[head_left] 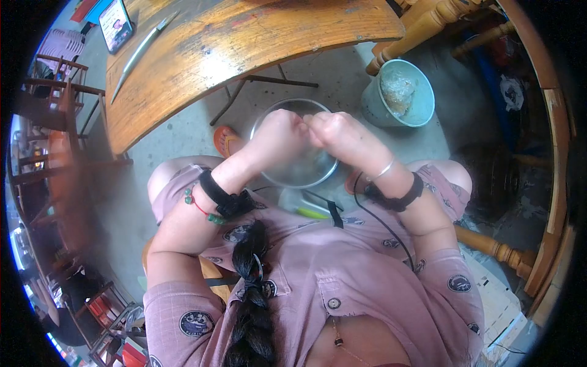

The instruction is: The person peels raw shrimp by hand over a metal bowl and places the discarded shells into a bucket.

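**Left hand (282,139) meets right hand (343,136) above metal basin (299,185)**

From my distant seat, I see both hands' fingers curled, tips hidden; I can't tell whether they clamp anything. The basin sits low beneath them, its contents blurred. Right of the basin stands a pale-green bucket (373,105); beyond the basin, a wooden table (226,37) bears a phone (116,27).

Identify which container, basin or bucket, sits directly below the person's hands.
The round, silver-rimmed basin: the left hand and right hand are above it, whereas the pale turquoise bucket stands off to the right.
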The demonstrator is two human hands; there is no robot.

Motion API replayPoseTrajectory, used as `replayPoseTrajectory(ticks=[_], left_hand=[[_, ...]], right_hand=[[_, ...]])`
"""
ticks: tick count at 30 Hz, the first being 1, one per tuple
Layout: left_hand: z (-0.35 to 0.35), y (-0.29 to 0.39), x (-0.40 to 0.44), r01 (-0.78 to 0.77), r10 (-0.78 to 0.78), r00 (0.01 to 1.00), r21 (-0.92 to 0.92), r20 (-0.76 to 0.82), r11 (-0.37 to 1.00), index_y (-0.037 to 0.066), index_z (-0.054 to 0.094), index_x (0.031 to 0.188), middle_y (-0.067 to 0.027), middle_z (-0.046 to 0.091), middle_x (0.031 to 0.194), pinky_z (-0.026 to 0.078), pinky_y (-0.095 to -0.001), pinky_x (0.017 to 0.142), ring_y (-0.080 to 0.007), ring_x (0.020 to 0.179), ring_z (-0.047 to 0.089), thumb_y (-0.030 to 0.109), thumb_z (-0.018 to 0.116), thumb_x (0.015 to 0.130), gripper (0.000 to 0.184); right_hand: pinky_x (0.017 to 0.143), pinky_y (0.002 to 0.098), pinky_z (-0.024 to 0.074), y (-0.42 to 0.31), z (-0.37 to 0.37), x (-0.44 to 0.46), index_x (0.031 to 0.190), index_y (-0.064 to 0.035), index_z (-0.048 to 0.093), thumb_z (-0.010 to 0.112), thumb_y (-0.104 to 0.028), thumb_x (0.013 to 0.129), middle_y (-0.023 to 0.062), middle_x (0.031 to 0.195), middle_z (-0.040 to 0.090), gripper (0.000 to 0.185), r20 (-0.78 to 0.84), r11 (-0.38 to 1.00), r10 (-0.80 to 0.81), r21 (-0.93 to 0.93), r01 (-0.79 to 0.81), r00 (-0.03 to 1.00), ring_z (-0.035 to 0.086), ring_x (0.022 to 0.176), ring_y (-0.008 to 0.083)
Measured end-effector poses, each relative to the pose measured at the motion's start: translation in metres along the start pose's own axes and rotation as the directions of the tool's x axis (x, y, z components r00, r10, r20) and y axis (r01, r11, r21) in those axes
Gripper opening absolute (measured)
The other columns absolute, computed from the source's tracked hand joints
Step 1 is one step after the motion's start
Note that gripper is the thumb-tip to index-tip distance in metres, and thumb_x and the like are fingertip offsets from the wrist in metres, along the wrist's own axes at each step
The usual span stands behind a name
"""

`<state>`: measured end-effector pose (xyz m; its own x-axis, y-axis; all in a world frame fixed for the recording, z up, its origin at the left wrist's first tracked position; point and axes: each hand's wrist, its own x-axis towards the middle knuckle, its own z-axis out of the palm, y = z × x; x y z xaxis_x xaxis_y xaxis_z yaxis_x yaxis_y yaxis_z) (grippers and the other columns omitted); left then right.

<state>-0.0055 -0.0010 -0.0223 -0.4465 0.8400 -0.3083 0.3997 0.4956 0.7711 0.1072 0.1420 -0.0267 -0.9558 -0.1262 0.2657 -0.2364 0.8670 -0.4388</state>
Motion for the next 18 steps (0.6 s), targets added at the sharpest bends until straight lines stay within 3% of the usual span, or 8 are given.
replayPoseTrajectory(ticks=[11, 13, 18], left_hand=[[0.005, -0.005, 0.003, -0.003, 0.003, 1.0, 0.069, -0.002, 0.998, -0.004, 0.064, 0.077, -0.0092, 0.06, 0.061, 0.047, -0.0324, 0.055, -0.0156, 0.055, 0.058, 0.008, 0.053, 0.091, 0.021], [0.004, -0.002, 0.002, 0.026, -0.026, 1.0, 0.019, 0.014, 0.999, -0.004, 0.064, 0.079, -0.0067, 0.059, 0.062, 0.047, -0.0313, 0.054, -0.0141, 0.056, 0.057, 0.009, 0.054, 0.093, 0.021], [0.004, -0.009, 0.006, 0.067, -0.065, 0.997, -0.104, 0.028, 0.992, -0.005, 0.064, 0.082, -0.0036, 0.058, 0.064, 0.047, -0.0297, 0.054, -0.0121, 0.057, 0.055, 0.011, 0.054, 0.095, 0.022]], right_hand=[[0.06, 0.0409, 0.052, 0.002, -0.001, 0.001, 0.085, 0.0005, 0.058, 0.061, -0.002, 0.073, 0.0155, 0.072, 0.059, 0.012, 0.01, 1.0, 0.018, 0.016, -0.019, 1.0, 0.062, 0.068, 0.0346], [0.068, 0.0421, 0.0535, 0.009, -0.001, 0.002, 0.084, 0.0026, 0.059, 0.059, -0.009, 0.081, 0.0191, 0.077, 0.063, 0.012, 0.068, 0.996, -0.002, 0.087, -0.004, 0.998, 0.065, 0.075, 0.0355], [0.069, 0.042, 0.0533, 0.012, -0.004, 0.002, 0.084, 0.0021, 0.06, 0.061, -0.012, 0.083, 0.0188, 0.077, 0.063, 0.014, 0.011, 0.993, -0.024, 0.117, 0.023, 1.0, 0.064, 0.075, 0.0355]])
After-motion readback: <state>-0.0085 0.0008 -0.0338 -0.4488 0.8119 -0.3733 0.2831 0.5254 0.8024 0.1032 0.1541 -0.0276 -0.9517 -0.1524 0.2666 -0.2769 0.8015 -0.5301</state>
